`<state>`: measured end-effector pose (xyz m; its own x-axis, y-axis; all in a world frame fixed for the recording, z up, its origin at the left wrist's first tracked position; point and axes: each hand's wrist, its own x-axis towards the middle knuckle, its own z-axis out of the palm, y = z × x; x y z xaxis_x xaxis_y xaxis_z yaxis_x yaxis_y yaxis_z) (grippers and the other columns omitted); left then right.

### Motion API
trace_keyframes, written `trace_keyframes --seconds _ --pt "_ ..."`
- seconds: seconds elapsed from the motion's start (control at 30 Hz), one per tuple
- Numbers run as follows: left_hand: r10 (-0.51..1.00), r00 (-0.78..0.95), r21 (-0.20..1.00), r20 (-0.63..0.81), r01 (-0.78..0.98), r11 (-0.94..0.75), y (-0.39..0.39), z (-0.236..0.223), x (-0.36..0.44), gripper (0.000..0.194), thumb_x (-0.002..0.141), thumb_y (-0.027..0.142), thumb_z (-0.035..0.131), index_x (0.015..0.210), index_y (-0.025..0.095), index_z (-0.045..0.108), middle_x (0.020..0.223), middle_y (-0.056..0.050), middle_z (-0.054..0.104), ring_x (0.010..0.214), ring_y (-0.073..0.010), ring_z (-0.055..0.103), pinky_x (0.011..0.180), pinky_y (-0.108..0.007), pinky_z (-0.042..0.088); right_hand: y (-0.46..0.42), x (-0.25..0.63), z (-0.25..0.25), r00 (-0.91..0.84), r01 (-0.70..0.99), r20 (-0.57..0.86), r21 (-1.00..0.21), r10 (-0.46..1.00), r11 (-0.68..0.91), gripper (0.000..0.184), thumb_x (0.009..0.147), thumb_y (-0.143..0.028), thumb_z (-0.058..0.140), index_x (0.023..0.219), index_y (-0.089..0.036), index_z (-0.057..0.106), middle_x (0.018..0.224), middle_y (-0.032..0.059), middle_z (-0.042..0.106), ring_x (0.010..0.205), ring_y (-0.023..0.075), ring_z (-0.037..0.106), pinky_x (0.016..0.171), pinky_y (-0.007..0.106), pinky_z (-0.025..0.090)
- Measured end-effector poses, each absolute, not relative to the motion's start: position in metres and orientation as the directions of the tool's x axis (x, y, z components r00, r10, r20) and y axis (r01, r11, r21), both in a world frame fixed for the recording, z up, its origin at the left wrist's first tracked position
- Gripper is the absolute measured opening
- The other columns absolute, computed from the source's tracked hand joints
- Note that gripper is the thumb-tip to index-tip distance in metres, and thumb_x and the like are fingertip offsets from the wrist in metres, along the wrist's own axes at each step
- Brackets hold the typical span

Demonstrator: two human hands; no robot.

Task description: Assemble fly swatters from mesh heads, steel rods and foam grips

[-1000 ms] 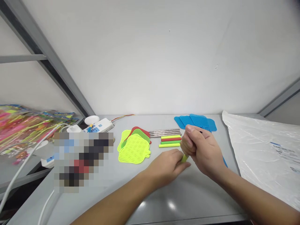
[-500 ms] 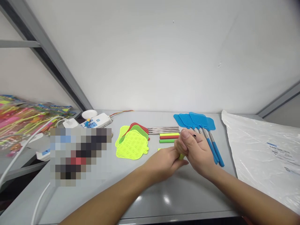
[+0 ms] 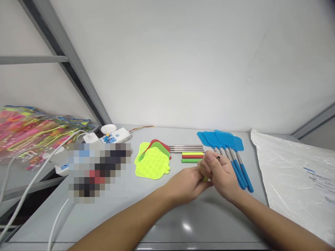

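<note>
My left hand (image 3: 185, 183) and my right hand (image 3: 220, 174) are pressed together above the table, both closed round a yellow-green handle (image 3: 206, 179) that is mostly hidden. A small dark end (image 3: 218, 157) shows at the top of my right fist. Just behind my hands lie loose handle tubes: yellow (image 3: 192, 153), red (image 3: 192, 157) and green (image 3: 191, 160). Beyond them several thin metal rods (image 3: 185, 148) lie side by side. Mesh fly swatter heads in yellow (image 3: 152, 164), green (image 3: 163, 150) and red (image 3: 158, 142) overlap to the left.
Several blue fly swatters (image 3: 225, 138) lie fanned out at the right, near a white plastic package (image 3: 290, 174). On the left are a power strip (image 3: 119, 136), white cables (image 3: 34, 188) and a blurred-out patch. Colourful bagged items (image 3: 39, 132) lie farther left. A wall stands behind the table (image 3: 157, 226).
The view has shifted, so everything sits slightly farther right and most things lower. My hands keep their joined grip, and less of the yellow-green handle shows between them.
</note>
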<state>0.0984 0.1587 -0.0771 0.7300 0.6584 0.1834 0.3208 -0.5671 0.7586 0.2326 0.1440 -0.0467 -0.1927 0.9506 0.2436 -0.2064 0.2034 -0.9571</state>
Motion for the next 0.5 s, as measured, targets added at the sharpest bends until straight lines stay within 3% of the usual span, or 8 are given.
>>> trace_keyframes --seconds 0.27,0.33,0.4,0.5 --pt "0.661 0.733 0.710 0.159 0.380 -0.592 0.153 -0.072 0.098 0.017 0.092 0.027 0.044 0.093 0.019 0.059 0.083 -0.002 0.064 0.078 -0.0175 0.062 0.061 -0.024 0.042 0.136 0.239 -0.051 -0.269 -0.133 0.204 -0.976 0.941 0.173 0.040 0.095 -0.043 0.047 0.063 -0.020 0.046 0.058 -0.0028 0.037 0.055 0.0124 0.034 0.052 0.028 0.027" --pt "0.677 0.720 0.717 0.155 0.390 -0.578 0.152 -0.071 0.097 0.017 0.091 0.029 0.044 0.083 0.020 0.056 0.074 0.000 0.059 0.070 -0.0156 0.058 0.057 -0.023 0.039 0.137 0.245 -0.044 -0.370 -0.110 0.202 -0.979 0.907 0.173 0.034 0.093 -0.048 0.049 0.074 -0.021 0.057 0.064 -0.0006 0.045 0.060 0.0144 0.041 0.056 0.029 0.033" --pt "0.692 0.710 0.735 0.129 0.399 -0.547 0.150 -0.070 0.097 0.019 0.089 0.029 0.044 0.074 0.020 0.049 0.066 0.001 0.054 0.062 -0.0136 0.053 0.052 -0.023 0.036 0.144 0.252 -0.030 -0.451 -0.081 0.205 -0.979 0.869 0.189 0.040 0.090 -0.058 0.047 0.095 -0.022 0.063 0.077 0.0040 0.055 0.071 0.0191 0.051 0.065 0.033 0.042" --pt "0.683 0.725 0.778 0.090 0.377 -0.502 0.146 -0.069 0.096 0.020 0.085 0.027 0.048 0.066 0.020 0.042 0.060 0.003 0.049 0.055 -0.0115 0.047 0.049 -0.023 0.033 0.164 0.257 -0.008 -0.404 -0.002 0.175 -0.982 0.898 0.190 0.051 0.092 -0.063 0.035 0.111 -0.023 0.061 0.098 0.0092 0.062 0.092 0.0246 0.057 0.083 0.039 0.045"
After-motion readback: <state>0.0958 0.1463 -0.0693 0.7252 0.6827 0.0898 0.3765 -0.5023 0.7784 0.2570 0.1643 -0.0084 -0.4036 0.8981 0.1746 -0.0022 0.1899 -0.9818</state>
